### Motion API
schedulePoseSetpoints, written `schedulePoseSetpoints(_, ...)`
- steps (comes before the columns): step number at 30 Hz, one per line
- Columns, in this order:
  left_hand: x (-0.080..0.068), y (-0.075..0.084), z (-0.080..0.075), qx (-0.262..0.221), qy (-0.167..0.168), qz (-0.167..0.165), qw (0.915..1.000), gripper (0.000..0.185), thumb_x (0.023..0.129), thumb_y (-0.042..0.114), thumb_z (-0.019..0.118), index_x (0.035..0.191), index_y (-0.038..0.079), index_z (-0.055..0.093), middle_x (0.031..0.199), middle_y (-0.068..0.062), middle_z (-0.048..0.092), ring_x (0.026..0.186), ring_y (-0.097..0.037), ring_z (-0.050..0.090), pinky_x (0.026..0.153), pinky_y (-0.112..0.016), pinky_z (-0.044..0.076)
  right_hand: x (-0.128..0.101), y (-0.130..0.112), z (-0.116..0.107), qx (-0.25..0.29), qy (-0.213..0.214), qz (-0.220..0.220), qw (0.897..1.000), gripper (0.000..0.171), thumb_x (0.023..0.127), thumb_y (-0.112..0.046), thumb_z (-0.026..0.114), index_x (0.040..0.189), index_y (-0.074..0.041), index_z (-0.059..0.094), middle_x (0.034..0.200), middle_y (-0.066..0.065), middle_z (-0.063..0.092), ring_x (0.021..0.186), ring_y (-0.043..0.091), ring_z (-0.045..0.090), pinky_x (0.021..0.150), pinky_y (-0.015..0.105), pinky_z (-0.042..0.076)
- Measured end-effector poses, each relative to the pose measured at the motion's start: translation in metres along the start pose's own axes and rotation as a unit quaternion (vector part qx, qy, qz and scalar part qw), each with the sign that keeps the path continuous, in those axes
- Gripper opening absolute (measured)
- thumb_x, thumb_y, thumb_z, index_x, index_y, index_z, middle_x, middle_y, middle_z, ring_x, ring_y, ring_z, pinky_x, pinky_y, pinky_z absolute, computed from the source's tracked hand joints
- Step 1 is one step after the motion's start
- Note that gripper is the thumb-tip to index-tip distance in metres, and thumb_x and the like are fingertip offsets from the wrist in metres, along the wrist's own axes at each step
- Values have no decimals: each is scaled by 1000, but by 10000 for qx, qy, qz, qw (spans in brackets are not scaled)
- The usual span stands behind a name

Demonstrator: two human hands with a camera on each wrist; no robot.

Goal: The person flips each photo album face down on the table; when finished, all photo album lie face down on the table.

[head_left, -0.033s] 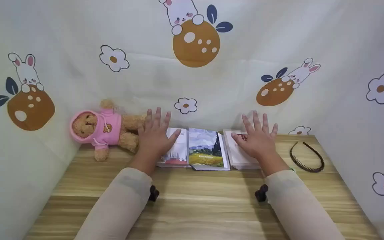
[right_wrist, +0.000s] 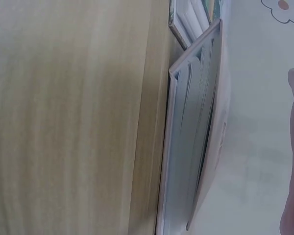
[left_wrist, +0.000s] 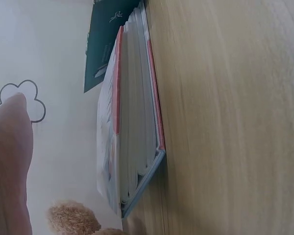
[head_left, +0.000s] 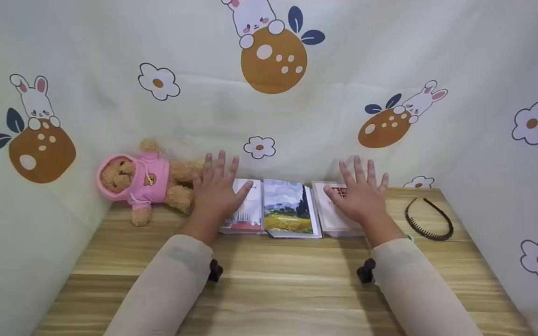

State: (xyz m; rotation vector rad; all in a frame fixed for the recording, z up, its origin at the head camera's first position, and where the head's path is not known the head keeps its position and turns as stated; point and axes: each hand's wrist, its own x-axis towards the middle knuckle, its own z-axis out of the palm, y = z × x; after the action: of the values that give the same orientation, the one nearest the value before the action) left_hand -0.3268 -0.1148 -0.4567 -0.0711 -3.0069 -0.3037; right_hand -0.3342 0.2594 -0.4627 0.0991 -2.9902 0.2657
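Hovering flat with fingers spread and straight, left hand (head_left: 216, 191) sits over the left book (head_left: 245, 212), gripping nothing; contact with the cover can't be told. Right hand (head_left: 361, 193) same pose, fingers splayed and relaxed, over the right book (head_left: 332, 214). Left wrist view shows the left book's page edges (left_wrist: 137, 122) lying flat on the table (head_left: 273, 280); right wrist view shows the right book (right_wrist: 191, 147) flat too, cover slightly lifted. Middle book (head_left: 290, 209), landscape cover, lies between the two, edges just beside both. Teddy bear (head_left: 143, 179) in pink hoodie lies left of the left hand, near the far wall. Dark headband (head_left: 430, 219) lies right, apart from the books. Versus the earlier frame: hands, books, bear and headband unchanged, only a tiny camera shift.
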Motion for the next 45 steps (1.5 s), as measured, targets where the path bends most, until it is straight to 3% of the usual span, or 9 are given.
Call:
schedulePoseSetpoints(10, 3, 2, 0, 60, 0, -37, 10000, 86, 103, 80, 28, 173, 37, 2, 182, -1, -15, 168, -34, -21, 133, -74, -1, 1, 1, -7, 55, 27, -5, 10000, 93, 98, -84, 37, 173, -39, 5, 182, 5, -13, 168, 43, -16, 125, 77, -21)
schedulePoseSetpoints(14, -1, 11, 4, -94, 33, -18, 9999, 85, 103, 79, 28, 173, 37, 3, 183, -2, -13, 169, -35, -18, 133, -73, 0, -4, 5, -6, 141, 39, 41, 9999, 95, 96, -88, 34, 173, -39, 4, 183, 5, -12, 168, 44, -13, 126, 79, -17)
schedulePoseSetpoints(18, -9, 29, 8, -606, 68, 95, 9981, 84, 104, 78, 28, 174, 35, 7, 183, -2, -9, 170, -36, -13, 134, -71, 0, -12, 10, -6, 374, 163, 29, 9992, 97, 97, -87, 35, 173, -37, 4, 183, 6, -7, 168, 46, -10, 127, 80, -11)
schedulePoseSetpoints(22, -18, 54, 10, -1222, -61, 234, 9922, 83, 105, 76, 30, 174, 35, 8, 184, -2, -8, 170, -35, -13, 135, -68, 1, -20, 17, -10, 812, 323, -31, 9962, 98, 98, -81, 46, 174, -32, 8, 184, 8, -2, 168, 46, -7, 128, 79, -7)
schedulePoseSetpoints(28, -29, 95, 22, -1853, -243, 519, 9810, 81, 107, 69, 36, 174, 34, 7, 184, -1, -5, 170, -35, -7, 137, -64, 9, -30, 31, -21, 1637, 352, -165, 9858, 97, 101, -74, 51, 174, -26, 11, 183, 10, 10, 168, 46, 7, 131, 76, 10)
schedulePoseSetpoints(35, -43, 140, 45, -2978, -668, 785, 9490, 83, 108, 62, 45, 174, 26, 12, 184, -4, 1, 170, -36, 0, 135, -65, 15, -44, 51, -27, 2572, 56, 162, 9662, 99, 100, -69, 60, 174, -27, 11, 180, 16, 21, 163, 47, 27, 129, 72, 27)
schedulePoseSetpoints(41, -50, 169, 58, -3962, -836, 470, 9132, 81, 107, 48, 56, 172, 14, 22, 181, -13, 16, 167, -40, 19, 134, -64, 24, -50, 61, -20, 2943, -274, 369, 9546, 99, 100, -67, 63, 174, -23, 14, 178, 11, 28, 161, 44, 34, 129, 65, 34)
schedulePoseSetpoints(45, -51, 185, 65, -4520, -944, 306, 8865, 84, 104, 35, 65, 171, 6, 22, 179, -18, 21, 164, -41, 28, 134, -58, 27, -51, 68, -10, 3217, -497, 473, 9444, 91, 104, -53, 65, 173, -18, 18, 174, 16, 36, 159, 46, 37, 129, 63, 35)
